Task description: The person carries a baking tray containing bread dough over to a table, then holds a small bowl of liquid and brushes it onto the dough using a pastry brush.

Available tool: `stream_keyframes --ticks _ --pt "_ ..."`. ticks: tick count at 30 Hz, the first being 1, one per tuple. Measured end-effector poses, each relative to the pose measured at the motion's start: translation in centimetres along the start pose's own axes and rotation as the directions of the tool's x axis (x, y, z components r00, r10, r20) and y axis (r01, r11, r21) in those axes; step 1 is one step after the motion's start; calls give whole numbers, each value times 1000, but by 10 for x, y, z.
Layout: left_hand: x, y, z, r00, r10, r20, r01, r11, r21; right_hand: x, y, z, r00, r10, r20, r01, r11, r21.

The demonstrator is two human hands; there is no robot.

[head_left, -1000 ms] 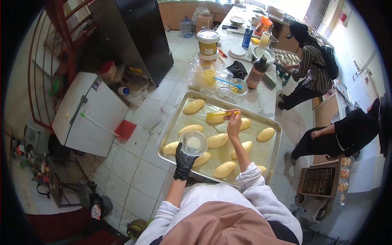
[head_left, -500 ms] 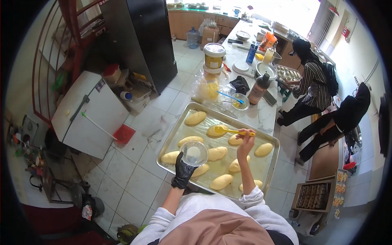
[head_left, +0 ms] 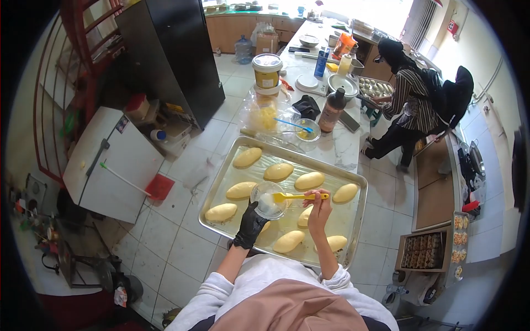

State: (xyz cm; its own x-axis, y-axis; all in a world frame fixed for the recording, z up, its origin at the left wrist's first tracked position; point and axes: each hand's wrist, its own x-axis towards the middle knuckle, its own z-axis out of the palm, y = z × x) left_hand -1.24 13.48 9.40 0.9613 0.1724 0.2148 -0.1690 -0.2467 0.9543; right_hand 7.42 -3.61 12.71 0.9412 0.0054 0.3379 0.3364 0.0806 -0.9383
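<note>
My left hand (head_left: 250, 227), in a black glove, is closed around a clear bowl (head_left: 267, 209) with a little pale liquid in it. Between the fingers of my bare right hand (head_left: 318, 214) is the handle of a yellow pastry brush (head_left: 302, 197). Its head is at the bowl, over the liquid. Below both hands lies a large metal baking tray (head_left: 362, 220) with several oval dough pieces (head_left: 279, 171) on a greased-looking sheet. The bowl and my hands partly hide some of the dough pieces.
Beyond the tray, the marble table (head_left: 345, 151) carries a clear bowl with a blue brush (head_left: 302, 128), a brown bottle (head_left: 332, 113) and a lidded tub (head_left: 267, 71). A person in a striped shirt (head_left: 408, 94) stands at the right; another is partly hidden behind. A white chest (head_left: 118, 165) stands left.
My right hand has brought the brush from a dough piece down and left to the bowl. The bowl has shifted slightly in my left hand. The view has turned, and the people have moved.
</note>
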Motion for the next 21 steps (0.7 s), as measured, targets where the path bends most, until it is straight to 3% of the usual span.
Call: stream_keyframes --ticks 1,2,3,4,5,6,7,8,9,11,13,15,16,18,19,21 --pt "3 -5 5 968 -252 -20 194 791 -580 0 1 -4 1000 -4 -3 4 1000 -3" --pt "6 -12 9 884 -453 112 249 254 -935 2 4 -7 992 29 -122 -17 995 99" --pt "5 -23 9 886 -449 114 248 253 -935 4 7 -10 969 74 -235 -26 979 202" --pt "1 -29 6 971 -229 -72 157 834 -529 7 11 -14 956 101 -276 -39 974 223" --pt "0 -35 5 995 76 -68 -67 989 134 11 17 -16 955 96 -279 -33 975 222" --pt "-2 -41 7 995 81 -65 -72 989 131 15 24 -16 940 111 -321 -25 965 262" --pt "-1 -35 9 992 -92 -92 68 971 -230 19 32 -16 925 126 -359 -13 953 301" --pt "1 -30 10 965 -257 -57 182 806 -563 25 41 -13 927 116 -357 -4 954 300" --pt "3 -29 8 967 -249 -62 171 805 -568 32 51 -8 923 166 -347 -50 946 321" --pt "0 -31 -1 988 -130 -79 120 986 -116 42 70 1 921 214 -325 -99 937 335" --pt "-4 -40 -7 985 -163 -52 151 971 -184 48 86 12 967 105 -233 -43 965 258" --pt "-9 -61 -11 972 -228 -56 185 891 -415 51 99 21 967 124 -224 -60 960 272" --pt "-9 -55 -15 971 -227 -73 178 893 -413 52 105 22 969 126 -211 -79 973 219" --pt "-10 -32 -20 924 -383 26 199 421 -885 54 111 20 972 133 -194 -118 989 89" --pt "-11 -27 -24 924 -382 11 186 426 -885 55 110 18 975 132 -181 -116 989 95" --pt "-12 -23 -29 843 -529 96 148 55 -988 58 104 13 943 69 -324 -26 991 133"
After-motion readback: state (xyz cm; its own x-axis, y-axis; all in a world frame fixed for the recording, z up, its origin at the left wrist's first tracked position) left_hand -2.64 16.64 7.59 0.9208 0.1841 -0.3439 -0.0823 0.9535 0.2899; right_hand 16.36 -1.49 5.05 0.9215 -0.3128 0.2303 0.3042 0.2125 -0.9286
